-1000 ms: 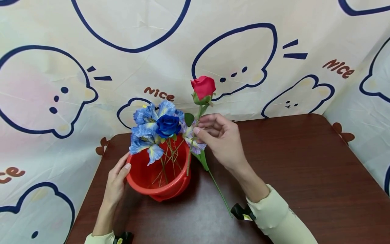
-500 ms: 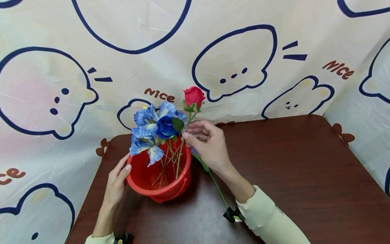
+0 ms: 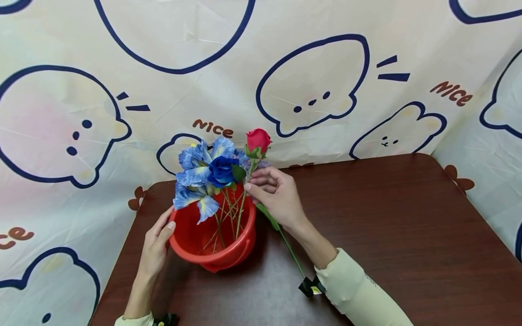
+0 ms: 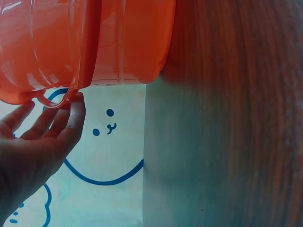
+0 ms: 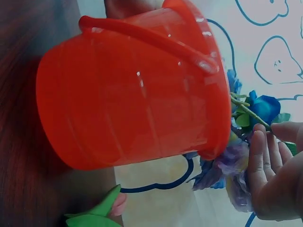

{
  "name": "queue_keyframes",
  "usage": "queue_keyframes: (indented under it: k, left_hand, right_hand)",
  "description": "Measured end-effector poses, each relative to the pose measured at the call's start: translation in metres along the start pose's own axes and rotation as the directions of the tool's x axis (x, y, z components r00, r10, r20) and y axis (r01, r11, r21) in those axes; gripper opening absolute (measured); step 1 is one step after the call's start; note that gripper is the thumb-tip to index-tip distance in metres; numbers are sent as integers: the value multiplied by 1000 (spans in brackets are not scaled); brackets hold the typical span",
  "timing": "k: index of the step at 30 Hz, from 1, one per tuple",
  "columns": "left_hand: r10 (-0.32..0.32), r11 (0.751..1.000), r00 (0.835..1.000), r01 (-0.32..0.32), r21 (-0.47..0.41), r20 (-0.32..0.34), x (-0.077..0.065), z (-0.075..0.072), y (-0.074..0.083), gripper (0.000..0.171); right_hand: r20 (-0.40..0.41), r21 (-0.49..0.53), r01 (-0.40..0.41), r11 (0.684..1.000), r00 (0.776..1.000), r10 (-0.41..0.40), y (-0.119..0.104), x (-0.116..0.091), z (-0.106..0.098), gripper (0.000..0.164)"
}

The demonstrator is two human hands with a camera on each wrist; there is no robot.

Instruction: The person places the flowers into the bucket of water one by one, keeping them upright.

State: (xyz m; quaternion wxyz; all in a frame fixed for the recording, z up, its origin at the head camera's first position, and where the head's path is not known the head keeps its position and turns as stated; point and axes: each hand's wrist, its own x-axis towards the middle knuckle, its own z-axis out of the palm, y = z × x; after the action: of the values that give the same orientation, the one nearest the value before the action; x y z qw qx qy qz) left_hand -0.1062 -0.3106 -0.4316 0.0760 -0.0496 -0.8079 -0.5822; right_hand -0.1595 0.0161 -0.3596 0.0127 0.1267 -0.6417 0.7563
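Observation:
A red plastic bucket [image 3: 222, 262] stands on the table, holding several artificial flowers: pale blue irises [image 3: 208, 208], a blue rose [image 3: 222, 171] and a purple flower [image 5: 235, 161] that droops over the rim. My left hand [image 3: 154, 246] grips the bucket's left rim, thumb on top and fingers by the handle lug [image 4: 57, 100]. Between thumb and fingers, my right hand [image 3: 279, 197] pinches the stem of a red rose [image 3: 258, 141]. That stem [image 3: 240, 215] reaches down inside the bucket, while the bloom stands above the other flowers.
Right of the bucket, a green-stemmed flower [image 3: 290, 249] lies on the brown table [image 3: 387, 235]; the right wrist view shows its green leaves [image 5: 97, 213] and a bit of pink petal. A cartoon-printed cloth [image 3: 318, 59] hangs behind the table.
My right hand has moved left and slightly down with the red rose, bringing its stem from outside the rim into the bucket. My left hand has stayed on the rim.

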Motion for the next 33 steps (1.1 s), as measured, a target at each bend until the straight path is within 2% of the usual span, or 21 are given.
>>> queue_keyframes:
  k: [6, 13, 16, 20, 24, 28, 33]
  left_hand:
    - [-7, 1000, 1000, 7, 0, 1, 0, 0, 0, 52]
    - [-3, 1000, 1000, 3, -10, -1, 0, -1, 0, 52]
    - [2, 1000, 1000, -2, -11, -3, 0, -1, -1, 52]
    - [11, 1000, 1000, -11, -15, -6, 0, -2, -2, 51]
    - [17, 1000, 1000, -17, -23, -6, 0, -2, -2, 51]
    - [15, 1000, 1000, -15, -25, -3, 0, -2, -1, 51]
    - [15, 1000, 1000, -15, -23, 1, 0, -2, -1, 50]
  right_hand:
    - [35, -20, 2, 1000, 999, -1, 9, 4, 2, 24]
    - [76, -155, 43, 987, 997, -31, 14, 6, 6, 18]
    - [116, -248, 90, 964, 991, -63, 14, 8, 7, 16]
    - [175, -371, 172, 913, 978, -113, 12, 11, 11, 12]
    - [230, -426, 195, 883, 968, -102, 6, 15, 16, 11]
    - [317, -431, 179, 885, 948, -37, 4, 20, 19, 12]
    - [430, -456, 204, 867, 903, 14, 4, 30, 21, 11]
